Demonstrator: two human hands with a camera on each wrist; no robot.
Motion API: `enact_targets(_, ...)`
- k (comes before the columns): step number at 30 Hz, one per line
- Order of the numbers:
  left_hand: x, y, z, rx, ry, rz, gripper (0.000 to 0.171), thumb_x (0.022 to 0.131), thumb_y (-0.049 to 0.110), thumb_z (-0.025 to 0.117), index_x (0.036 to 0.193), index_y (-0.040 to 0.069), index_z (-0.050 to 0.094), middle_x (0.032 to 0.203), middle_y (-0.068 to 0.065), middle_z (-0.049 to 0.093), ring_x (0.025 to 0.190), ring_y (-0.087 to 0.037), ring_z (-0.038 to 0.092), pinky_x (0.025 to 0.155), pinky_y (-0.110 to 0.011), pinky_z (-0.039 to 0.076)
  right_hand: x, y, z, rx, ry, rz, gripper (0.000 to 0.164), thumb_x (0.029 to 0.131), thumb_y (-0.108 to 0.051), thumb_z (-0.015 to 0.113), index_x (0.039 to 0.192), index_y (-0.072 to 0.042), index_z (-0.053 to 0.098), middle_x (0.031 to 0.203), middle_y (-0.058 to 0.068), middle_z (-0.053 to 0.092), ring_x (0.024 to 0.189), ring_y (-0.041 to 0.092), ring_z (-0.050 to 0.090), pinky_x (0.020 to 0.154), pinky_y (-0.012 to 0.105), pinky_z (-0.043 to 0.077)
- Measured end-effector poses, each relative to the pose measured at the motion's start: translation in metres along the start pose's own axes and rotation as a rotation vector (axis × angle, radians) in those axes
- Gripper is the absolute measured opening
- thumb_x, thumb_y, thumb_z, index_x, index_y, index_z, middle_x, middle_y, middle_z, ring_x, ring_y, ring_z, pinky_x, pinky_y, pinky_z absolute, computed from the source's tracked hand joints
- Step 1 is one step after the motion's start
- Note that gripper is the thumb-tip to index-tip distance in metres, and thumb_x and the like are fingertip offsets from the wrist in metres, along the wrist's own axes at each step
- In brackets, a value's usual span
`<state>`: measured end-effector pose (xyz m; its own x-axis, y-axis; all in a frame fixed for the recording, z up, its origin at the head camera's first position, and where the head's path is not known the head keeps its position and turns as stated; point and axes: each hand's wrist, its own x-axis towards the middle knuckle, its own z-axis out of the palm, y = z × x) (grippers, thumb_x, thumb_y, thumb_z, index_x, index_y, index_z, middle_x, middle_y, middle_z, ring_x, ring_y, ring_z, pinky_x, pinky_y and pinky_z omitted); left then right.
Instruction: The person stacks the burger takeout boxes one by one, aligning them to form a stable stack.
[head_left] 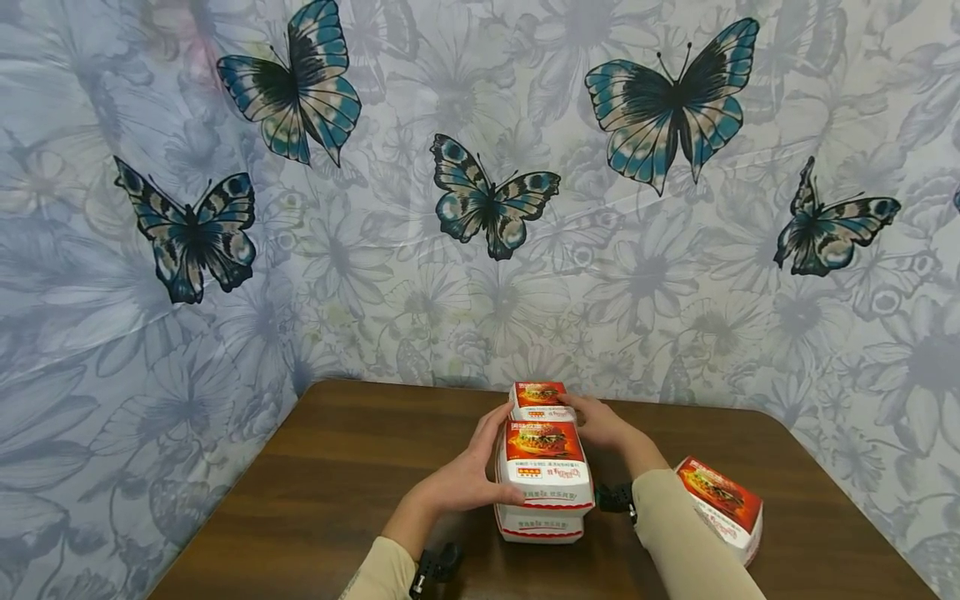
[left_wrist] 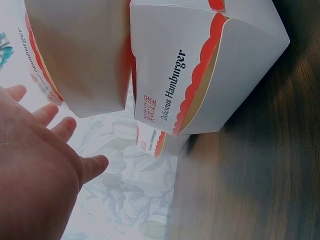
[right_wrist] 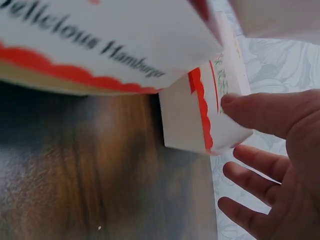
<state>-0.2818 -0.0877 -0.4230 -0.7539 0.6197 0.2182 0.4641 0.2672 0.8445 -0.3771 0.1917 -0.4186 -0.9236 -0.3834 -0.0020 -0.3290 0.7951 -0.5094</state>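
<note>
In the head view two printed paper hamburger boxes are stacked: an upper box [head_left: 551,471] on a lower box [head_left: 540,527]. A third hamburger box [head_left: 538,396] stands just behind them. My left hand [head_left: 465,477] lies along the upper box's left side, thumb at its front and fingers stretched toward the back box; the left wrist view shows those fingers extended and spread. My right hand [head_left: 606,427] is at the back box's right side. In the right wrist view its thumb overlaps that box [right_wrist: 182,122], with the other fingers loosely extended beyond it.
Another hamburger box [head_left: 720,496] sits at the right of the brown wooden table [head_left: 360,442], partly behind my right sleeve [head_left: 675,525]. A butterfly-patterned wall covering [head_left: 390,292] rises behind the table's far edge. Dark wrist straps [head_left: 435,567] are on both wrists.
</note>
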Motion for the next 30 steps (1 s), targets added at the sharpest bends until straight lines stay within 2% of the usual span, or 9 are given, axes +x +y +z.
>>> enact_targets(4,0.0,0.004,0.0,0.003,-0.006,-0.005,0.111,0.076,0.07,0.073,0.155,0.047,-0.002,0.164,0.01,-0.001,0.151,-0.024,0.011,0.115,-0.055,0.03,-0.003,0.002,0.002,-0.026,0.068,0.002,0.059,0.091,-0.025,0.071,0.143,-0.006,0.052,0.144,0.032,0.046,0.133,0.052,0.043,0.104,0.066,0.039)
enact_targets(8,0.0,0.005,0.0,0.0,-0.007,-0.002,0.11,0.076,0.069,0.073,0.155,0.047,-0.001,0.164,0.01,0.0,0.15,-0.023,0.012,0.115,-0.054,0.03,-0.004,0.002,0.003,-0.015,0.123,0.007,0.047,0.089,-0.024,0.073,0.131,-0.007,0.058,0.149,0.035,0.037,0.136,0.057,0.036,0.106,0.069,0.035)
enact_targets(11,0.0,0.004,0.0,-0.003,-0.004,-0.004,0.11,0.076,0.069,0.074,0.155,0.047,0.0,0.164,0.01,0.001,0.15,-0.022,0.013,0.115,-0.054,0.03,-0.005,0.003,0.004,-0.009,0.146,0.005,0.044,0.086,-0.023,0.075,0.123,-0.007,0.059,0.151,0.034,0.035,0.136,0.057,0.037,0.107,0.068,0.036)
enact_targets(16,0.0,0.003,0.001,-0.003,-0.002,-0.004,0.11,0.076,0.068,0.074,0.154,0.047,0.0,0.163,0.011,0.001,0.15,-0.023,0.013,0.115,-0.054,0.03,-0.004,0.007,0.007,0.006,0.169,0.0,0.043,0.082,-0.02,0.079,0.116,-0.005,0.058,0.138,0.026,0.049,0.122,0.046,0.051,0.101,0.061,0.043)
enact_targets(22,-0.001,0.003,0.001,0.0,-0.004,0.0,0.11,0.077,0.067,0.074,0.155,0.046,-0.001,0.163,0.011,0.0,0.15,-0.023,0.012,0.115,-0.054,0.03,-0.004,0.01,0.01,0.03,0.169,0.018,0.042,0.081,-0.017,0.079,0.114,-0.006,0.056,0.124,0.02,0.057,0.114,0.037,0.054,0.098,0.057,0.044)
enact_targets(30,-0.001,0.003,0.002,0.011,-0.004,0.0,0.11,0.076,0.07,0.073,0.155,0.046,-0.001,0.164,0.011,0.0,0.151,-0.022,0.012,0.116,-0.053,0.03,-0.007,0.005,0.011,-0.012,0.2,0.046,0.04,0.078,-0.022,0.079,0.11,-0.008,0.057,0.128,0.029,0.052,0.116,0.047,0.05,0.098,0.061,0.041)
